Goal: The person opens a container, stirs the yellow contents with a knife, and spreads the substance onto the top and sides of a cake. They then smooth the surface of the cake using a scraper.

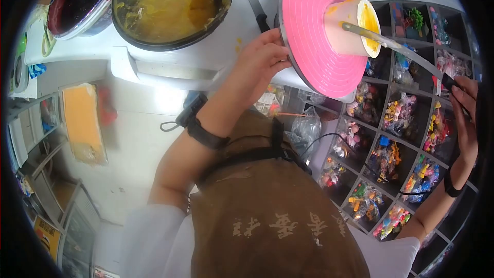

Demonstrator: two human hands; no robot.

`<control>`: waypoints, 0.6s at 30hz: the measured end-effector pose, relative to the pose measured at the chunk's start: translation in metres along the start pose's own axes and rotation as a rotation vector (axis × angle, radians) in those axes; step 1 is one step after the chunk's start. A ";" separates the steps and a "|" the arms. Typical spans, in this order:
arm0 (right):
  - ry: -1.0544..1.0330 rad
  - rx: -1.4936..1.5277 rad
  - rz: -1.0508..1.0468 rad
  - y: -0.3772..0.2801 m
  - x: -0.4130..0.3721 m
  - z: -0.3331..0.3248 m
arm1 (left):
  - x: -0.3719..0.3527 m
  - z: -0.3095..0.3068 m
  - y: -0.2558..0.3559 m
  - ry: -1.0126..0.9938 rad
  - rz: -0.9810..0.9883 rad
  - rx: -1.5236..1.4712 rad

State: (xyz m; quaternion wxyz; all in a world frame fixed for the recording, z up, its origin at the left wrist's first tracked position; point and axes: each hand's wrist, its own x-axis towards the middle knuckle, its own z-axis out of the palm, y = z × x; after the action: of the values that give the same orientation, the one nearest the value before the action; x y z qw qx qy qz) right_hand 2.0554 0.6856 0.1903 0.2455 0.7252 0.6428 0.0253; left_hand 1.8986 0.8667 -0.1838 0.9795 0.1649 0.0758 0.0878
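Note:
A pink turntable (314, 36) with ring markings appears steeply tilted in the view. My left hand (262, 62) has its bent fingers at the turntable's dark rim, gripping the edge. On the turntable stands a small pale round cake (342, 25), with yellow filling or cream on its top. At the far right my right hand (463, 95) is closed around the dark handle of a long spatula (411, 54). The spatula's smeared blade reaches across the top of the cake.
A black bowl (172, 7) of yellow paste and a tub of dark red filling (85, 0) stand on the white table (206, 64). A black-handled knife (252, 0) lies near the turntable. Divided trays (378, 123) of bagged toys are at the right.

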 end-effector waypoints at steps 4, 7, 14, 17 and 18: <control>-0.004 0.025 0.277 -0.030 0.034 -0.005 | -0.003 -0.001 0.002 -0.015 -0.013 0.012; 0.089 0.229 0.568 -0.061 0.063 -0.008 | -0.003 -0.004 0.002 -0.037 -0.032 0.036; -0.087 0.109 0.212 -0.022 0.025 -0.017 | -0.004 -0.001 0.003 -0.006 -0.034 0.027; -0.159 -0.036 -0.105 -0.016 0.023 -0.017 | 0.001 -0.005 0.000 -0.007 -0.031 0.017; -0.158 -0.049 -0.113 -0.018 0.026 -0.016 | 0.002 -0.005 0.003 -0.017 -0.030 0.014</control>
State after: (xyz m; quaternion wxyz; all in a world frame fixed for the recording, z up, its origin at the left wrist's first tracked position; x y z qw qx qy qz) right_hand 2.0376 0.7160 0.1897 0.3140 0.6814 0.6604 -0.0302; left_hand 1.8994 0.8716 -0.1881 0.9801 0.1712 0.0708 0.0710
